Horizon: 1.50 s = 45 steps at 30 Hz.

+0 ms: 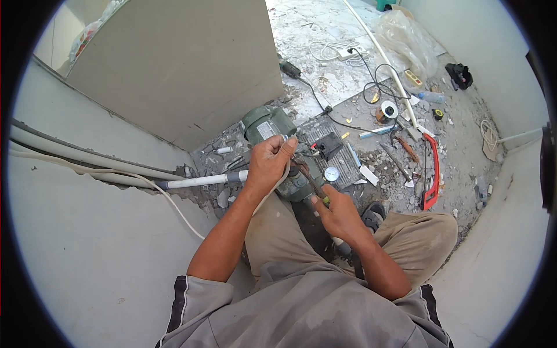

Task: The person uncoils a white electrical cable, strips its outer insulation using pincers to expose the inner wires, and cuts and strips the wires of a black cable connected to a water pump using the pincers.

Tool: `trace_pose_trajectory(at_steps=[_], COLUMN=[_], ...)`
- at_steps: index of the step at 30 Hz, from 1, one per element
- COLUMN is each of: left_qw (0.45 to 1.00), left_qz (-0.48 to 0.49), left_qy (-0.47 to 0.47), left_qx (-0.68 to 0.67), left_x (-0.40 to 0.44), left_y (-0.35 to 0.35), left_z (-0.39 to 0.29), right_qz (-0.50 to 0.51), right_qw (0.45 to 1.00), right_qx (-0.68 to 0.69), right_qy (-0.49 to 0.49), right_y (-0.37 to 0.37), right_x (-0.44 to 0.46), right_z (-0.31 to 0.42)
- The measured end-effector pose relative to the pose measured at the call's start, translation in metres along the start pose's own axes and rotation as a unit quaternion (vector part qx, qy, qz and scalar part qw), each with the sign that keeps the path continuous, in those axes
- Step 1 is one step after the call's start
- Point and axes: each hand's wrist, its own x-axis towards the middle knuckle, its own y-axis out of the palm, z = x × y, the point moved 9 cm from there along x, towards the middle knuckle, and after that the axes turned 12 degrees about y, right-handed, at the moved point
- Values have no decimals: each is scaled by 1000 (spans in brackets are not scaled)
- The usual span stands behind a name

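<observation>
Above a green pump [268,124], my left hand [270,158] is closed in a pinch on a pale cable [281,184] that runs down past the wrist. My right hand [337,212] is wrapped round the handle of a tool [313,184] with a long dark shaft; its far end lies close to the left fingertips, over the pump's front part. A round pressure gauge [331,174] sits just right of the pump. Beside it is a black box [328,146] with wires. A white pipe [203,181] reaches the pump side from the left wall.
Right of the pump, a red hacksaw [430,174] lies on rubble near a long white pipe [380,49]. Farther off are a power tool [290,69], a white tape roll [389,109], a plastic bottle [430,97] and cables. Walls stand on both sides; a grey panel [174,64] leans behind.
</observation>
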Motion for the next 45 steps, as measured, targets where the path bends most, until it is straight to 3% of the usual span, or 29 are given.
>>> trace_pose_trajectory(at_steps=[3, 6, 12, 18, 21, 26, 33, 45], left_qw=[992, 987, 999, 998, 997, 1000, 991, 987], left_qz=[-12, -13, -3, 27, 22, 19, 27, 2], left_qy=[-10, -22, -29, -31, -32, -5, 31, 48], left_qx=[129, 158, -33, -41, -60, 19, 130, 151], left_x=[1, 2, 0, -10, -11, -11, -11, -10], left_y=[-11, -18, -15, -6, -5, -6, -4, -5], left_z=[2, -2, -1, 9, 8, 5, 9, 5], right_qz=[1, 4, 134, 190, 166, 131, 89, 49], right_qw=[999, 999, 970, 948, 975, 991, 980, 995], right_qx=[-46, -33, 204, 254, 143, 14, -177, -87], right_qy=[13, 13, 2, 25, 16, -5, 5, -7], right_y=[-6, 1, 37, 28, 18, -2, -18, -5], right_x=[1, 6, 24, 22, 27, 22, 20, 14], right_z=[9, 9, -14, -9, -14, 0, 12, 6])
